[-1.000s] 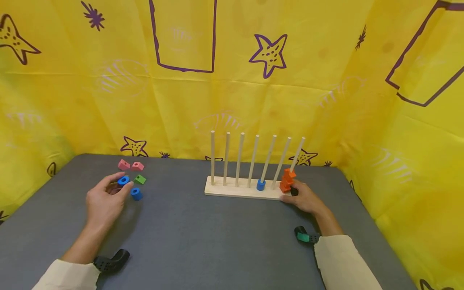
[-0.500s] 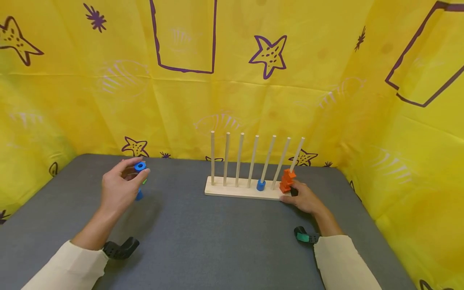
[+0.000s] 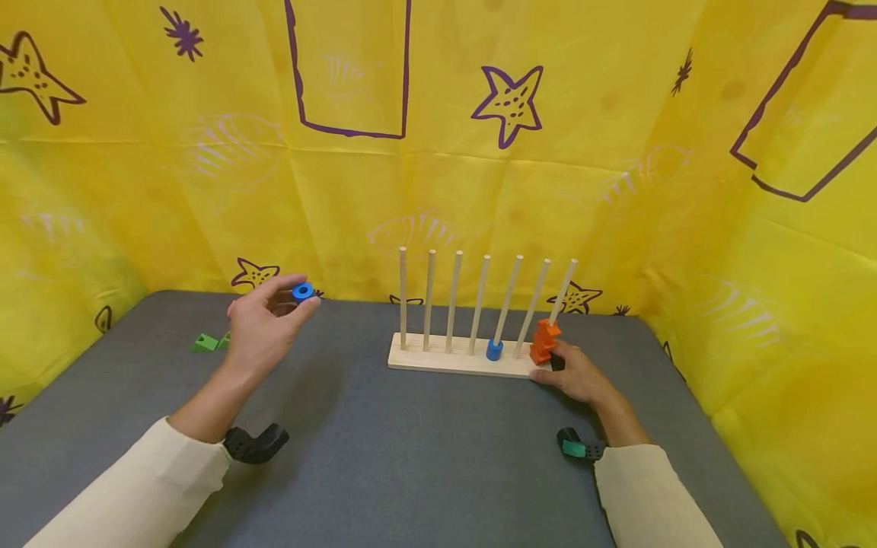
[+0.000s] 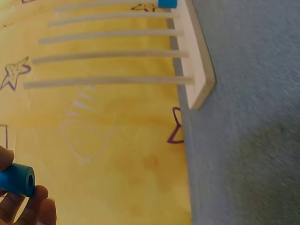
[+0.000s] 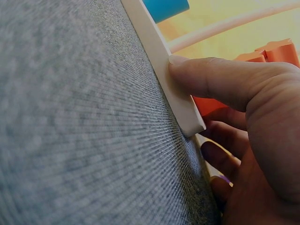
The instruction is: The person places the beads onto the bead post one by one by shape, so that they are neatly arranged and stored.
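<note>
My left hand (image 3: 263, 331) pinches a blue cylinder bead (image 3: 303, 292) between thumb and fingers, raised over the left half of the table. The bead's round hole shows in the left wrist view, where the blue bead (image 4: 18, 180) is at the lower left. A wooden peg rack (image 3: 438, 363) with several upright pegs stands right of centre. My right hand (image 3: 578, 374) grips its right end, thumb (image 5: 206, 77) on the front edge of the base. Stacked orange blocks (image 3: 543, 342) sit on the rightmost peg. One blue bead (image 3: 494, 350) sits low on the third peg from the right.
Green blocks (image 3: 205, 343) lie on the grey table (image 3: 411, 449) at left, partly behind my left hand. A sliver of pink shows beside that hand. A yellow patterned cloth (image 3: 438, 175) hangs behind the table and along its sides.
My left hand has lifted the blue bead from among the loose pieces and carried it up and to the right. The right hand and the rack have stayed in place.
</note>
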The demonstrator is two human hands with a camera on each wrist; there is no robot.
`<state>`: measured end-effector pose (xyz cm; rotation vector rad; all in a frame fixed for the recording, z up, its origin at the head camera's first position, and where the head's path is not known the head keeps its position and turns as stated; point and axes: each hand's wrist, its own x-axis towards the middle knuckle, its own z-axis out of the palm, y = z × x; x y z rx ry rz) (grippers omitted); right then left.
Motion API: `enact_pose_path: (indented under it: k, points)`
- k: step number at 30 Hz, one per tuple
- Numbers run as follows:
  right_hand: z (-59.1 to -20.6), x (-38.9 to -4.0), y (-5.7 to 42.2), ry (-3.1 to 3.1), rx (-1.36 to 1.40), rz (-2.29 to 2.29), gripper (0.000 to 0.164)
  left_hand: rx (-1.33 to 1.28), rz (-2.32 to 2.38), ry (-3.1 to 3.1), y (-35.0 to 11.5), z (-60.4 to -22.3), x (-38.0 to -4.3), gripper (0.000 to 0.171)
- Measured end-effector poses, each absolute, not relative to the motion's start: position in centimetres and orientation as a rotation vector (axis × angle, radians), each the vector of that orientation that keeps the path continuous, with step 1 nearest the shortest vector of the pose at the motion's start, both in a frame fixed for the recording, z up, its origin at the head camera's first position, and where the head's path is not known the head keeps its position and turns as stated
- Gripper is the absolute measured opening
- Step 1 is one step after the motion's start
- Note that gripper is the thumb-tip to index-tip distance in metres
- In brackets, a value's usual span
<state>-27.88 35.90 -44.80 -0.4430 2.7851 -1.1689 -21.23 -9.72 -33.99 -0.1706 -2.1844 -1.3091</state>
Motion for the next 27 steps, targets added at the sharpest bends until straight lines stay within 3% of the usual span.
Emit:
enact_pose_path:
  k: [27]
  points:
    - [-44.8,-27.8,35.8,2.807,-0.484,-1.174,0.058,-0.591,-1.548,-2.119,0.2,-27.7,-23.9,0.038]
